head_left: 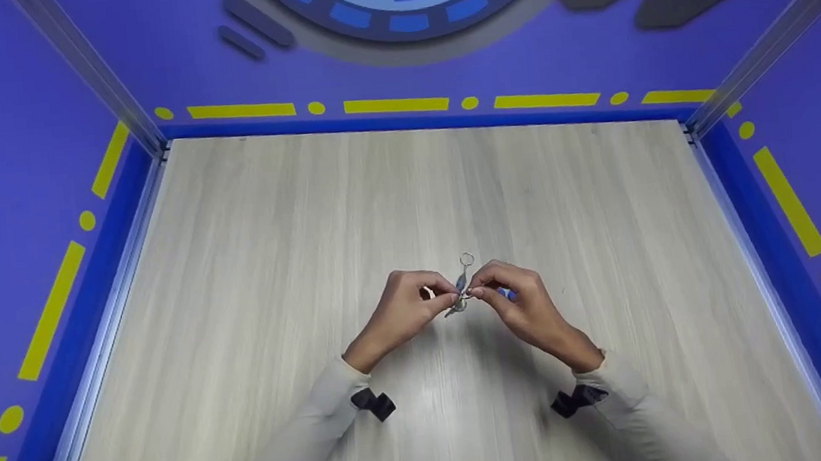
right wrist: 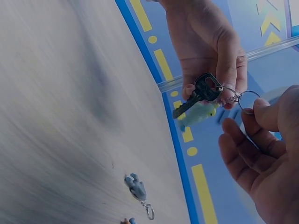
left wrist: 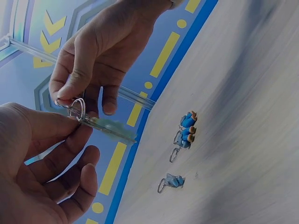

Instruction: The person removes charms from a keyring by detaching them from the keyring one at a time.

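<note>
Between the two hands is a key (right wrist: pixel 201 94) with a dark head, hanging with a pale green charm (right wrist: pixel 200 115) from a metal key ring (right wrist: pixel 248 101). My left hand (head_left: pixel 407 308) pinches the ring's small chain near the key and charm. My right hand (head_left: pixel 527 303) pinches the outer side of the ring with thumb and index finger. Both hands are above the table, and in the left wrist view the key seen edge-on points away from the left fingertips. Exactly how key and ring are linked is partly hidden by the fingers.
Beyond the hands, a grey figure keychain (left wrist: pixel 174 180) lies on the wooden table (head_left: pixel 290 234). Blue-and-orange figure keychains (left wrist: pixel 188 120) lie close by, with rings attached. Blue walls with yellow dashes (head_left: pixel 398 103) bound the table at the back and sides.
</note>
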Demonstrator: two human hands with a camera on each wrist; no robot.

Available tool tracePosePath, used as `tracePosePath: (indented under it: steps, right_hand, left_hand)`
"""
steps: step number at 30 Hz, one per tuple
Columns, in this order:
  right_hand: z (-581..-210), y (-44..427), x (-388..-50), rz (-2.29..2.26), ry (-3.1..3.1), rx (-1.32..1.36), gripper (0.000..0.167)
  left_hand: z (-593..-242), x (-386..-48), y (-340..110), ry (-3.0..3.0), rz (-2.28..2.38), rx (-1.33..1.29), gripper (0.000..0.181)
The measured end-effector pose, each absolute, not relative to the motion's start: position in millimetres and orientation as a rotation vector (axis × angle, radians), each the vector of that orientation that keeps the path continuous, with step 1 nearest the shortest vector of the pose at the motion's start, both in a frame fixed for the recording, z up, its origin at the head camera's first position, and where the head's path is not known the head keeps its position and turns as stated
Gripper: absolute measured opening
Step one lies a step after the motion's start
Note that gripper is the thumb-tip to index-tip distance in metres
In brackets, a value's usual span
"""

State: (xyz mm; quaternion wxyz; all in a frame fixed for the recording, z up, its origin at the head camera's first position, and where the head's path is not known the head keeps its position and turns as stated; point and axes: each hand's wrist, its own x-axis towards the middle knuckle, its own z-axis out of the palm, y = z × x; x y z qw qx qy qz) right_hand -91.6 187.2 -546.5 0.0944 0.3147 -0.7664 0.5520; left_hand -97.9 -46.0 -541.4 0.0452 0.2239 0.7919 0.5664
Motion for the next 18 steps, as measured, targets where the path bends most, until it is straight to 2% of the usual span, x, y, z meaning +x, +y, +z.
tracePosePath:
  steps: [11,18]
  right_hand:
    - [-550.7,188.1,-87.0,1.711,-2.214,0.912,0.017]
    - [-550.4,188.2,-84.5,1.709,-2.279,0.807,0.011]
  left_hand:
    - [-540.3,-97.9,-46.7,2.454,1.838,0.7,0.011]
    - [-539.4,-96.5,-46.5,2.459,1.839,0.749,0.003]
